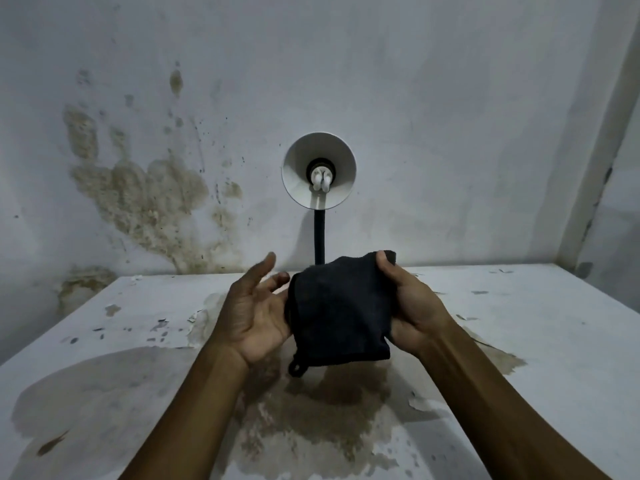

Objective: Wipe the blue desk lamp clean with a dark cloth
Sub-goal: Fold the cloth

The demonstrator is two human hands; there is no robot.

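A dark cloth (341, 311) is held up between both hands above the near middle of a stained white table (519, 341). The right hand (412, 306) grips the cloth's right edge, thumb curled over the top corner; its other fingers are hidden behind the fabric. The left hand (254, 313) is open, palm turned toward the cloth, fingers relaxed and spread, with the cloth's left edge lying against them; how far those fingertips reach behind the fabric cannot be seen. A small loop (296, 367) hangs from the cloth's lower left corner.

The lamp (318, 171) stands at the far edge of the table against the wall (450, 116), well apart from the hands. Its round shade faces the camera, showing only the pale inside and a white bulb (321, 178), so the outer colour of the shade cannot be made out. The dark bendy neck (319, 237) drops straight down, and its lower end and the base are hidden behind the cloth.

The wall carries brownish blotches on the left, and the tabletop has peeling paint and a wide brown stain near the forearms, which are cut off at the bottom edge.
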